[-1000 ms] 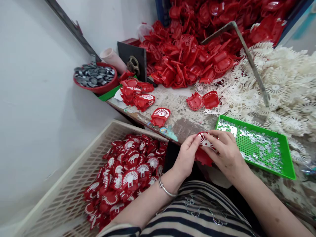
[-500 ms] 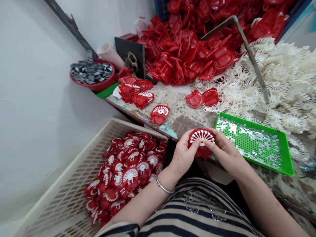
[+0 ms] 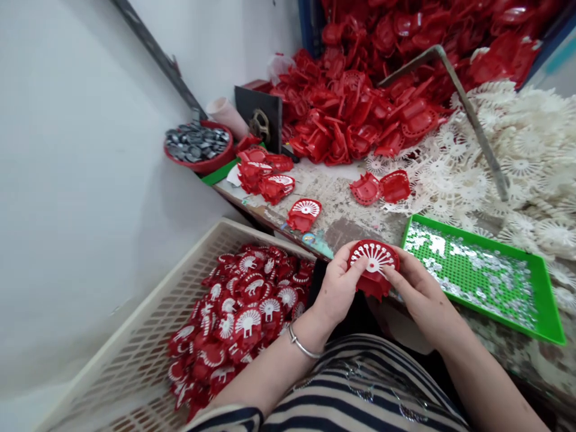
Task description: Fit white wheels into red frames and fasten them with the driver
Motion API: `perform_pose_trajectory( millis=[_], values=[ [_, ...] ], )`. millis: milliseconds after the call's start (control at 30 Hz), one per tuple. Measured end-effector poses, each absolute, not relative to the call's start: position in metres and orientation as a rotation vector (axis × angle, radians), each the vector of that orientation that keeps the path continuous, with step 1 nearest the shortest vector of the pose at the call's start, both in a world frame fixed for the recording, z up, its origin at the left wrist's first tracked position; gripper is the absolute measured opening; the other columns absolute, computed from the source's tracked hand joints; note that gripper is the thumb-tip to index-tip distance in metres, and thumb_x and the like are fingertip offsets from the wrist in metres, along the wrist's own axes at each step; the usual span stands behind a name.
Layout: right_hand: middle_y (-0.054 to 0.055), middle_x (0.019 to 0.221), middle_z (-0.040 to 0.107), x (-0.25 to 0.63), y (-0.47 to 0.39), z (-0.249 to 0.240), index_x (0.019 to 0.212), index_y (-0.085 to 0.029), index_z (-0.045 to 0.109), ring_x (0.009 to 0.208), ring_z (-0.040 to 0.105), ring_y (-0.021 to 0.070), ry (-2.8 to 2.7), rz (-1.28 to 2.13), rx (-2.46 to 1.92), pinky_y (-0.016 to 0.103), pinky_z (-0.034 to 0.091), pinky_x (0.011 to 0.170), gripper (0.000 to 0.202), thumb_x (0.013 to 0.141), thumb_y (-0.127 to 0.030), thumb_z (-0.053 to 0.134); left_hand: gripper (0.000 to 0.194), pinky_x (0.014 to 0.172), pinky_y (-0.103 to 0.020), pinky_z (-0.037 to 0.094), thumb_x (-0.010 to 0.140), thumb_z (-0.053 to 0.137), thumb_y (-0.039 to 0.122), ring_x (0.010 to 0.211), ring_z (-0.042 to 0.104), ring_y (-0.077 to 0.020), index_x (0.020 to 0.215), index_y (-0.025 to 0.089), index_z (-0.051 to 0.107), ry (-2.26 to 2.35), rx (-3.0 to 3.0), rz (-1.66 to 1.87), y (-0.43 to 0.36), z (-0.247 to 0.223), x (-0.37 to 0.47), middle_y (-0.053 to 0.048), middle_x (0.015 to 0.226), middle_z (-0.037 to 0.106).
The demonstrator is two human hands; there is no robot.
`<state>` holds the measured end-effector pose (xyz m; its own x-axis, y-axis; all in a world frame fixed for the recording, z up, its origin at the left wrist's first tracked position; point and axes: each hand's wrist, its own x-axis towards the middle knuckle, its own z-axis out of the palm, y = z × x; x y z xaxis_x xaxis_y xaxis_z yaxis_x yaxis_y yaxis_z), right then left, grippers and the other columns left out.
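Between both hands is a red plastic part point(image 3: 374, 284) with a rounded top and a white fan-shaped insert point(image 3: 374, 259) lying on its face. My left hand point(image 3: 338, 284) is closed on its left side, with the thumb lying on the white insert. On the opposite side my right hand point(image 3: 414, 288) grips the edge, its thumb at the insert's right end. The fingers behind the part are hidden. A similar red part with a white fan point(image 3: 305, 214) lies on the worktable point(image 3: 335, 180) beyond my left hand.
A cream slotted crate point(image 3: 135, 327) of assembled red-and-white parts stands at the lower left. Right of my hands lies a green tray point(image 3: 555, 318) with small clear pieces. Behind are heaps of red parts point(image 3: 342, 120) and white fans point(image 3: 517, 162), plus a bent metal bar point(image 3: 472, 114).
My thumbs have shifted outward from the middle of the white fan, so its centre now shows. The red part stays in both hands. The camera view has turned slightly left.
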<state>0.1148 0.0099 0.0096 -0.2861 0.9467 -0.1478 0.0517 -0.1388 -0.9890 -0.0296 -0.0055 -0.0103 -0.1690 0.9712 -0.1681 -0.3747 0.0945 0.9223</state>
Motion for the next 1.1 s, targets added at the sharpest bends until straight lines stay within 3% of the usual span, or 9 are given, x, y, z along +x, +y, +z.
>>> perform_pose_trajectory(
  millis=[200, 300, 533, 700, 767, 833, 933, 1033, 1100],
  values=[
    [0.009, 0.117, 0.069, 0.127, 0.003, 0.007, 0.115, -0.026, 0.065, 0.104, 0.067, 0.0252, -1.599, 1.401, -1.295, 0.041, 0.056, 0.095, 0.048, 0.085, -0.062, 0.06, 0.035, 0.107, -0.038, 0.043, 0.082, 0.066, 0.027, 0.116, 0.061, -0.0246, 0.116, 0.019, 0.066, 1.528, 0.937, 1.602, 0.03, -0.009, -0.102, -0.007, 0.122, 0.069],
    [0.008, 0.106, 0.072, 0.125, -0.001, 0.005, 0.107, -0.025, 0.07, 0.099, 0.068, 0.0256, -1.712, 1.414, -1.297, 0.039, 0.057, 0.091, 0.045, 0.086, -0.062, 0.057, 0.04, 0.098, -0.038, 0.049, 0.081, 0.062, 0.025, 0.105, 0.066, -0.0228, 0.12, 0.017, 0.062, 1.821, 1.118, 1.545, 0.06, -0.008, -0.147, -0.01, 0.115, 0.071],
    [0.004, 0.099, 0.072, 0.113, -0.003, -0.004, 0.104, -0.026, 0.069, 0.092, 0.069, 0.0211, -1.861, 1.332, -1.218, 0.034, 0.057, 0.086, 0.032, 0.094, -0.049, 0.049, 0.023, 0.103, -0.046, 0.042, 0.078, 0.062, 0.021, 0.105, 0.065, -0.0302, 0.098, 0.018, 0.072, 2.108, 1.355, 1.348, 0.116, -0.016, -0.184, -0.012, 0.106, 0.075],
    [0.001, 0.094, 0.073, 0.112, 0.021, 0.01, 0.1, -0.026, 0.067, 0.084, 0.071, 0.0172, -2.189, 0.883, -1.091, 0.027, 0.061, 0.075, 0.027, 0.098, -0.036, 0.042, 0.017, 0.107, -0.048, 0.036, 0.076, 0.061, 0.017, 0.112, 0.061, -0.0335, 0.086, 0.019, 0.074, 2.257, 1.504, 1.295, 0.135, -0.025, -0.186, -0.014, 0.103, 0.074],
    [0.003, 0.098, 0.072, 0.107, 0.05, 0.015, 0.104, -0.026, 0.066, 0.089, 0.07, 0.0182, -2.283, 0.726, -1.093, 0.029, 0.061, 0.078, 0.027, 0.098, -0.035, 0.041, 0.018, 0.106, -0.049, 0.036, 0.078, 0.06, 0.018, 0.113, 0.06, -0.0335, 0.089, 0.017, 0.074, 2.307, 1.538, 1.318, 0.139, -0.026, -0.187, -0.016, 0.106, 0.073],
    [0.007, 0.109, 0.07, 0.098, 0.088, 0.017, 0.11, -0.022, 0.066, 0.102, 0.067, 0.0224, -2.336, 0.603, -1.16, 0.038, 0.057, 0.091, 0.03, 0.097, -0.028, 0.04, 0.019, 0.105, -0.05, 0.037, 0.081, 0.058, 0.021, 0.113, 0.06, -0.0331, 0.092, 0.017, 0.074, 2.356, 1.553, 1.37, 0.141, -0.025, -0.185, -0.016, 0.107, 0.071],
    [0.016, 0.132, 0.059, 0.077, 0.147, 0.013, 0.119, -0.011, 0.064, 0.126, 0.052, 0.032, -2.404, 0.372, -1.341, 0.051, 0.04, 0.11, 0.034, 0.09, -0.013, 0.046, 0.02, 0.102, -0.048, 0.04, 0.085, 0.057, 0.024, 0.11, 0.06, -0.0307, 0.095, 0.016, 0.072, 2.402, 1.559, 1.479, 0.133, -0.021, -0.181, -0.015, 0.106, 0.07],
    [0.022, 0.149, 0.041, 0.059, 0.186, 0.007, 0.134, -0.006, 0.054, 0.138, 0.035, 0.0398, -2.488, 0.197, -1.489, 0.054, 0.033, 0.112, 0.054, 0.082, -0.019, 0.066, 0.019, 0.1, -0.045, 0.042, 0.087, 0.057, 0.026, 0.106, 0.061, -0.0266, 0.096, 0.017, 0.071, 2.391, 1.609, 1.648, 0.112, -0.017, -0.173, -0.013, 0.105, 0.069],
    [0.023, 0.147, 0.043, 0.054, 0.198, 0.003, 0.136, -0.007, 0.051, 0.138, 0.036, 0.0386, -2.542, 0.111, -1.555, 0.055, 0.03, 0.113, 0.059, 0.083, -0.025, 0.07, 0.019, 0.098, -0.043, 0.043, 0.091, 0.056, 0.027, 0.102, 0.062, -0.0241, 0.097, 0.018, 0.071, 2.317, 1.743, 1.818, 0.092, -0.016, -0.167, -0.01, 0.103, 0.069]
  ],
)
